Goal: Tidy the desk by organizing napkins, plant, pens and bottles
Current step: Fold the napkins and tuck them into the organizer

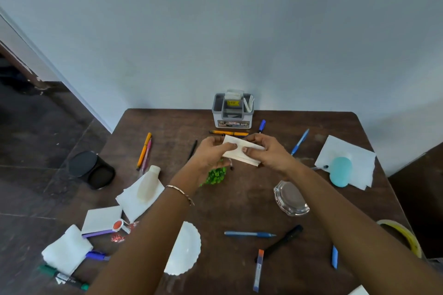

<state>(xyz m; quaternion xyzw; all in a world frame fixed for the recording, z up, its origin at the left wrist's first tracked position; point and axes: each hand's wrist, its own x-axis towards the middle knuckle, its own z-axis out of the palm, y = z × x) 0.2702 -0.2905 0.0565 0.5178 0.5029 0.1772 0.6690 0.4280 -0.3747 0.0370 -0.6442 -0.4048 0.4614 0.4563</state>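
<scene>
You held a folded white napkin (240,154) in both hands, just in front of the grey organizer (232,110) on the brown surface (239,201). Your left hand (212,151) pinched its left end and your right hand (266,154) gripped its right end. An orange pen (228,132) lay just before the organizer. The green plant (215,176) sat further from the organizer, under your left wrist.

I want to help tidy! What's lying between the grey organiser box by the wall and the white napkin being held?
In the head view, a yellow-orange pen lies crosswise between the grey organiser box and the folded white napkin.
</scene>
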